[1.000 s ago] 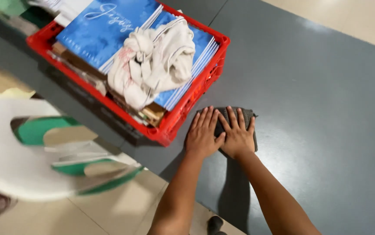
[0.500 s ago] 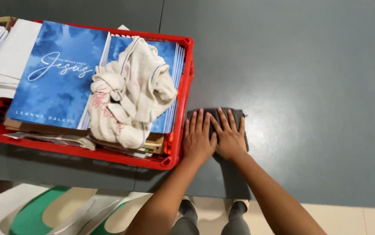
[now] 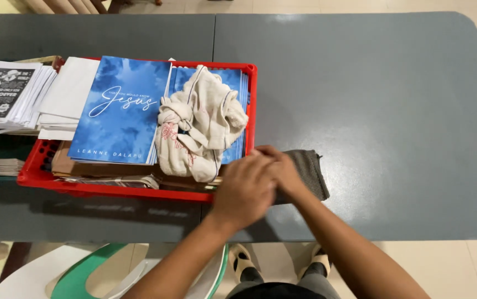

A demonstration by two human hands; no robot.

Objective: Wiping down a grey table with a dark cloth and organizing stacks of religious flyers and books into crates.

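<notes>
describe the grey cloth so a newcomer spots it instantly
On the grey table, look just right of the red crate of blue books. The grey cloth lies flat there under the person's hands, dark and folded, unlike the crumpled cream rag inside the crate.

crate: red plastic crate [image 3: 139,192] on grey tabletop [image 3: 371,99]
books: blue softcover books [image 3: 121,108] stacked in crate
rag: crumpled cream cloth [image 3: 199,122] lying on books
left: white leaflet stack [image 3: 6,94] beside crate
floor: white-green plastic chair [image 3: 78,274]

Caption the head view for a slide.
Both hands, left hand over right hand, press a grey cloth on the grey table beside a red crate of books.
</notes>
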